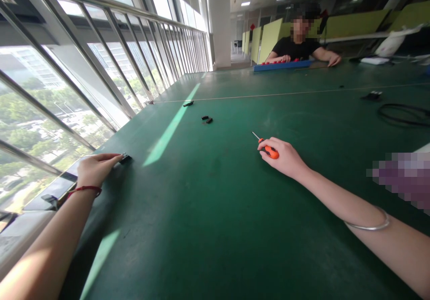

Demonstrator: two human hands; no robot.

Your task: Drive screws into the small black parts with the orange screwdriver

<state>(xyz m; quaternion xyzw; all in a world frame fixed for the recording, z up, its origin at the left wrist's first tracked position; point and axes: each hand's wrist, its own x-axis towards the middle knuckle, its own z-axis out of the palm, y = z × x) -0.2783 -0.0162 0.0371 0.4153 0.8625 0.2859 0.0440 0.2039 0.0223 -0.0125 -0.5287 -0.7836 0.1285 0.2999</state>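
Observation:
At the table's left edge my left hand pinches a small black part with pale metal bits on top; it is too small to name further. My right hand is closed around the orange and black handle of a screwdriver, right of the middle of the green table. The screwdriver's thin shaft points away and to the left. Beyond and between my hands lie small black pieces, and farther left is another dark, slim piece.
Metal railings and windows run along the left. Across the table sits a person with a blue tray holding red items. A black cable and a dark connector-like piece lie at the right. A thin string crosses the table.

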